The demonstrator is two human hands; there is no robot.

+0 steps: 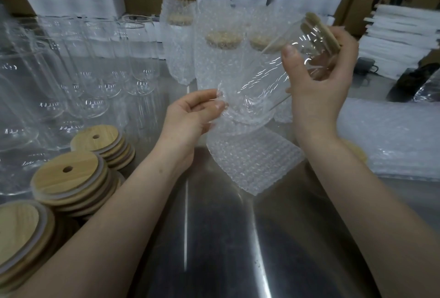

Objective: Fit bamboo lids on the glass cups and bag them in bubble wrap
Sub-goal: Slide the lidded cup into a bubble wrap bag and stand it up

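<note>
Over the steel table (226, 238) at six o'clock, the left hand (188, 119) pinches open the bubble-wrap bag (254, 164) so the right hand (316, 88), gripping the lidded glass cup (269, 78) at one o'clock, can seemingly slide it in base-first.

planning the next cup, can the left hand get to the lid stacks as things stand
Probably yes: the lid stacks sit uncovered just left of the left hand, nothing between. But that hand pinches the edge of the bubble bag, so it must let go first.
</note>
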